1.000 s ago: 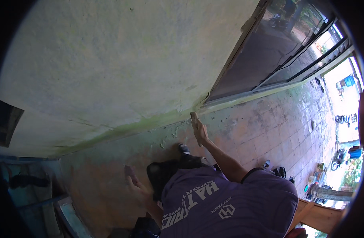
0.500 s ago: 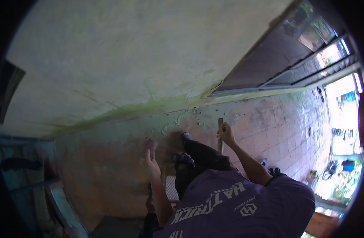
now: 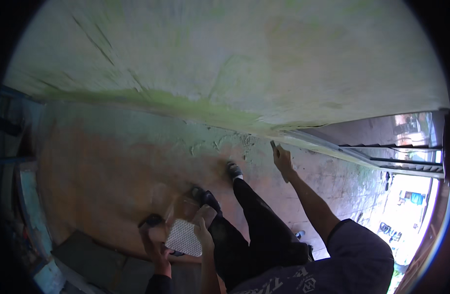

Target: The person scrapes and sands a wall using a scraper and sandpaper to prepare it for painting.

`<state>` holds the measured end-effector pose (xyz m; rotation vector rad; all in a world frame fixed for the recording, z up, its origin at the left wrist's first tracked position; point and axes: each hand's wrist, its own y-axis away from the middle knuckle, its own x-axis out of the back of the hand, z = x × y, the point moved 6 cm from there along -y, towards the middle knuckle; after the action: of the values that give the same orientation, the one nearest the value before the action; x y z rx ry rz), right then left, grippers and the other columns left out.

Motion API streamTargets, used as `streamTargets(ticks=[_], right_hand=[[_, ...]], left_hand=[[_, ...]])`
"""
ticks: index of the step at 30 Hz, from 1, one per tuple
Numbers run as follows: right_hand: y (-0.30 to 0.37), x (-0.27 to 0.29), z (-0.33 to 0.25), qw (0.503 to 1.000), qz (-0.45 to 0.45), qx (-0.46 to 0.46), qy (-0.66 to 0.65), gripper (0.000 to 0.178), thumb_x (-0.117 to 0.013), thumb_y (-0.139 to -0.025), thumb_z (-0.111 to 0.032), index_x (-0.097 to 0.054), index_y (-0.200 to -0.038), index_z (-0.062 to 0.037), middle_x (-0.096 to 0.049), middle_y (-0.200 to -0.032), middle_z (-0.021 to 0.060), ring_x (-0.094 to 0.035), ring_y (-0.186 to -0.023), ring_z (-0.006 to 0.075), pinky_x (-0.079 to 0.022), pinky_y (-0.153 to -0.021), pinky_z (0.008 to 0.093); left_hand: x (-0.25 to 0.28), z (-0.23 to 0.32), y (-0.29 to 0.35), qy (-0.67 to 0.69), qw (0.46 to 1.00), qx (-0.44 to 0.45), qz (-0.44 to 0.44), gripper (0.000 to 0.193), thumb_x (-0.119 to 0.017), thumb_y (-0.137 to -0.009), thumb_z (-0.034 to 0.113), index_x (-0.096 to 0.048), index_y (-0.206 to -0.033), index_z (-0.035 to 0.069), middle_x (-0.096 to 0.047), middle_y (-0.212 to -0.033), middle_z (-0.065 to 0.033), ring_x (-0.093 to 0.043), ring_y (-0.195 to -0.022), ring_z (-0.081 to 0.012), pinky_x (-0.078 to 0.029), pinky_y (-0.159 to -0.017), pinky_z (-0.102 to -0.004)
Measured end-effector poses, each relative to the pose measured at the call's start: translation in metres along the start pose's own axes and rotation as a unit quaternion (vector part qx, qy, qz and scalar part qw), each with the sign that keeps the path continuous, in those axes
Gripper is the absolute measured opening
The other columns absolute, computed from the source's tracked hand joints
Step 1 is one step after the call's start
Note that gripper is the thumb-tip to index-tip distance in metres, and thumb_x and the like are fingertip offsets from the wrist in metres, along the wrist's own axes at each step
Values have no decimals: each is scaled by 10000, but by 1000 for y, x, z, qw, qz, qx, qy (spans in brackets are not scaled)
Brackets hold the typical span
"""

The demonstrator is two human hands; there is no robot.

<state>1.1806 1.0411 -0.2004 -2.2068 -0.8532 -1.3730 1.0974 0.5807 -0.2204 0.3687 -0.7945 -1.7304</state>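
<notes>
My left hand (image 3: 202,232) is low in front of my legs, closed on a pale pinkish flat piece (image 3: 206,214) that looks like sandpaper. Farther forward and to the right, my right hand (image 3: 282,159) is wrapped around a narrow flat bar (image 3: 273,145). Only its dark tip and part of its lower end show past the fingers. The bar is near the foot of the pale wall (image 3: 225,63), apparently not touching it. Beside my left hand is a white panel with a woven-looking texture (image 3: 184,238). Another person's hand (image 3: 162,258), with a dark sleeve, is next to that panel.
Flaked paint (image 3: 217,144) lies on the reddish floor (image 3: 97,157) along the wall base. My shod feet (image 3: 234,170) stand close to it. A louvred window (image 3: 391,144) is at the right, dark flat sheets (image 3: 92,259) at the lower left, and a worn blue-green frame (image 3: 36,206) at the far left.
My view has swung, bringing more wall and the other person's hand into sight. My left hand has dropped toward my legs with its piece. The bar in my right hand has tilted.
</notes>
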Motion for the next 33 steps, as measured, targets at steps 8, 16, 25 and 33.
streamTargets(ticks=[8, 16, 25, 33], right_hand=[[-79, -110, 40, 998, -58, 18, -29, 100, -578, -948, -94, -523, -877, -52, -609, -613, 132, -628, -518, 269, -474, -485, 385], [-63, -207, 81, 845, -30, -249, -472, 185, -587, -999, -244, -529, -1018, -69, -677, -879, 91, -690, -791, 187, -545, -646, 301], [-102, -218, 85, 852, -9, -241, -465, 170, -603, -991, -231, -616, -899, -89, -702, -907, 17, -687, -878, 120, -524, -717, 264], [-105, -220, 81, 852, -21, -229, -471, 165, -586, -992, -181, -630, -911, -44, -694, -889, 33, -690, -856, 135, -577, -750, 305]], left_hand=[[-99, -59, -40, -20, 997, -32, -62, 364, -558, -990, 212, -592, -1252, -38, -651, -1109, -130, -627, -899, -193, -511, -754, -317], [-259, -116, -147, -22, 963, -96, -249, 380, -554, -953, 110, -517, -1310, -17, -624, -1201, -221, -626, -1085, -340, -488, -948, -378], [-372, -42, -256, -55, 959, -219, -173, 493, -626, -937, 268, -506, -1332, -1, -574, -1229, -237, -596, -1066, -346, -461, -933, -409], [-370, -62, -265, -49, 956, -257, -131, 307, -642, -908, 158, -619, -1174, 7, -571, -995, -202, -607, -866, -368, -509, -806, -414]])
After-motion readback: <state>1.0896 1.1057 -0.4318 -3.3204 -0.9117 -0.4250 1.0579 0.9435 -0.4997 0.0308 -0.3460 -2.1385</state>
